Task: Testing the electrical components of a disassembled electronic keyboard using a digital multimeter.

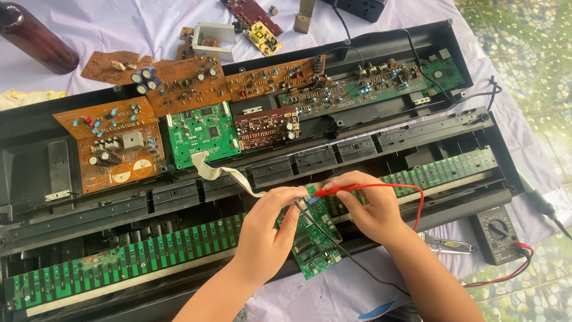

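Surface: white cloth (119, 27) covers the worktop, bearing a long open black plastic keyboard case (36, 128).
Surroundings: brown and green circuit boards (202, 134) lie along the case's upper half; a long green key-contact strip (119, 262) runs below; a dark brown bottle (36, 39) is at the top left.
Left hand (265, 232): fingers pinched shut on a black probe (301, 209), over a small green circuit board (313, 244).
Right hand (369, 206): fingers closed on a red probe (333, 191), its tip at the same board.
Meter: black multimeter (497, 232) sits right of the case, red lead (417, 203) looping to it.
Hidden: both hands cover the board's top; probe tips are hard to make out.
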